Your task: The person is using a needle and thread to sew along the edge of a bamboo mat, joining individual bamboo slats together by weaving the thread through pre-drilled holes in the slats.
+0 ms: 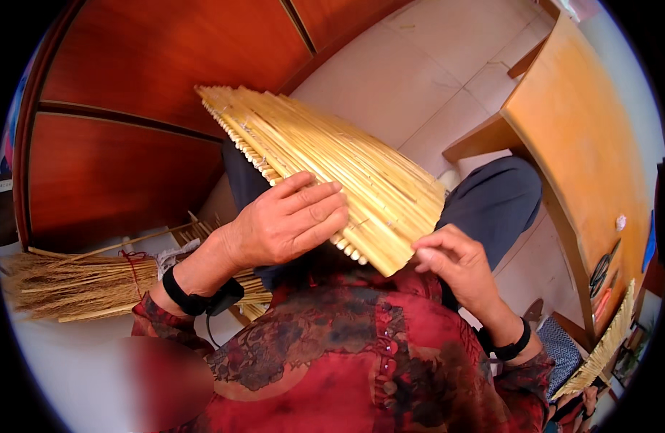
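Straw mat (325, 159) under left hand (289, 220) fingers — right hand (455, 263) pinching edge.

A woven straw mat (325, 166) slants across the person's lap, filling the middle of the scene and blocking any straight path between the left hand (289, 220), flat on its near edge, and the right hand (455, 263), at its lower corner. Red wooden cabinet doors (130, 94) wall off the left side close behind the mat. A bundle of loose straw (72, 285) covers the floor at lower left. An orange wooden worktop (585, 159) closes in on the right. Open passage remains over the pale tiled floor (419, 72) beyond the mat's far end.
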Demonstrator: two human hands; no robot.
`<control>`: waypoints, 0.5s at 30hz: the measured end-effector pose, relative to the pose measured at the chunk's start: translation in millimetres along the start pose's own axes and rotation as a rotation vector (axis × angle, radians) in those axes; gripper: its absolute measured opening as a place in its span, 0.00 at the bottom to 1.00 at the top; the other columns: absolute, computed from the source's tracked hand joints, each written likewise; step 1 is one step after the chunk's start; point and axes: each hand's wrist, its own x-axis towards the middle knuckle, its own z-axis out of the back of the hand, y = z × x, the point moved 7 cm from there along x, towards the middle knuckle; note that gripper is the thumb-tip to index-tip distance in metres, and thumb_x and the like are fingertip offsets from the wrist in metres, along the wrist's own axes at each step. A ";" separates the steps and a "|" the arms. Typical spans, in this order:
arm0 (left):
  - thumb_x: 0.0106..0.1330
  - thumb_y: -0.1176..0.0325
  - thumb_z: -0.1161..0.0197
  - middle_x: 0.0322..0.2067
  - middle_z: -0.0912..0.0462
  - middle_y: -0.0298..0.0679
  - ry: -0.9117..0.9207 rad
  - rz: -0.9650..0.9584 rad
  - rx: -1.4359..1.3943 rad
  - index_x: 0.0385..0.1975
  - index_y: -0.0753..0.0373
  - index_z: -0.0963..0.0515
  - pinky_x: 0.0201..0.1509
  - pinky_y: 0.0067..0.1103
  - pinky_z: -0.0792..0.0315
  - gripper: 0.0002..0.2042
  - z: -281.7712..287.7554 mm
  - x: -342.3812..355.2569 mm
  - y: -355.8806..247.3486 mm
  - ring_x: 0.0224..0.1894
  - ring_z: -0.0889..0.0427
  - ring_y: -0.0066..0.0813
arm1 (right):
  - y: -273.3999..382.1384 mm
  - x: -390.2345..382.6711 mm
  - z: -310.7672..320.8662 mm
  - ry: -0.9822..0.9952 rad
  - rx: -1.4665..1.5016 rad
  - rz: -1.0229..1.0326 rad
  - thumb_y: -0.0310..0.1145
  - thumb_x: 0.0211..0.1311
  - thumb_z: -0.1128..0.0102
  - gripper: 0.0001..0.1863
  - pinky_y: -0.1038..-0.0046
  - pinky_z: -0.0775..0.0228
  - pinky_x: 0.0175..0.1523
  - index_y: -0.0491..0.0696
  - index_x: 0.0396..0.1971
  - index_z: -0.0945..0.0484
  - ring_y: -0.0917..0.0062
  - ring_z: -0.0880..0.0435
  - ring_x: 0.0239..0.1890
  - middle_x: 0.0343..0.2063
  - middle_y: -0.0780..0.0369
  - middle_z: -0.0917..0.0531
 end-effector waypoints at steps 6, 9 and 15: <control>0.60 0.73 0.42 0.45 0.19 0.46 0.067 0.030 -0.020 0.41 0.66 0.25 0.58 0.40 0.30 0.10 -15.4 -33.0 1.9 0.51 0.20 0.43 | 11.9 8.9 -36.2 0.221 -0.412 0.161 0.28 0.59 0.39 0.07 0.73 0.29 0.36 0.43 0.36 0.20 0.69 0.21 0.29 0.28 0.58 0.22; 0.59 0.73 0.41 0.45 0.19 0.45 0.099 0.073 -0.044 0.39 0.65 0.24 0.58 0.40 0.31 0.09 -23.2 -43.7 2.8 0.51 0.20 0.42 | 24.5 17.7 -44.7 0.194 -0.523 0.388 0.27 0.57 0.39 0.05 0.68 0.28 0.34 0.44 0.33 0.20 0.63 0.21 0.30 0.26 0.57 0.23; 0.56 0.73 0.40 0.44 0.18 0.43 0.139 0.107 -0.081 0.38 0.65 0.23 0.58 0.38 0.31 0.09 -24.0 -34.2 10.4 0.51 0.20 0.40 | 34.9 47.4 -66.8 0.162 -0.462 0.659 0.29 0.56 0.38 0.04 0.68 0.27 0.31 0.45 0.27 0.23 0.65 0.21 0.28 0.24 0.59 0.24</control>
